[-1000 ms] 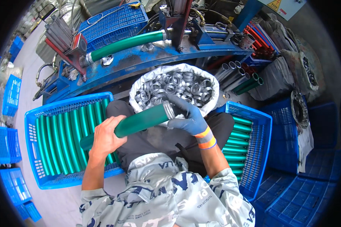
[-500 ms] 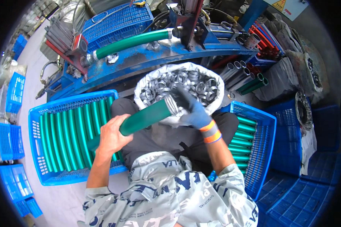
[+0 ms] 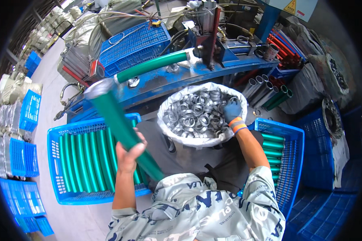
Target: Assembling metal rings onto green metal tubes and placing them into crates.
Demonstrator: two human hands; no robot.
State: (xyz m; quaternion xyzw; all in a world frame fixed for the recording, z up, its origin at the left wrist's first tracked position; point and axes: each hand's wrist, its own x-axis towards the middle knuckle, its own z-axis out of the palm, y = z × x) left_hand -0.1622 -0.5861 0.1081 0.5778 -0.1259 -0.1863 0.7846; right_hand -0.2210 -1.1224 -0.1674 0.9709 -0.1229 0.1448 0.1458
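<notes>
My left hand (image 3: 130, 153) is closed around the middle of a green tube (image 3: 118, 124), which slants up and away to the left. A silvery metal collar (image 3: 100, 88), blurred, sits at the tube's raised far end; its lower end is by my shirt. My right hand (image 3: 232, 110), in a dark blue glove with an orange cuff, is down at the right side of a white sack (image 3: 175, 136) of loose metal rings (image 3: 197, 108). Its fingers are bent among the rings, and what they hold is hidden.
Blue crates of green tubes stand on my left (image 3: 54, 160) and right (image 3: 295, 160). Ahead, a blue machine bench (image 3: 157, 78) carries another green tube (image 3: 153, 67). Bare metal tubes (image 3: 257, 88) lie right of the sack. More blue crates (image 3: 24, 156) stand far left.
The green tube has swung from pointing right to pointing up and left, in my left hand. My right hand has left the tube's ringed end and moved right, into the rings. The view has shifted.
</notes>
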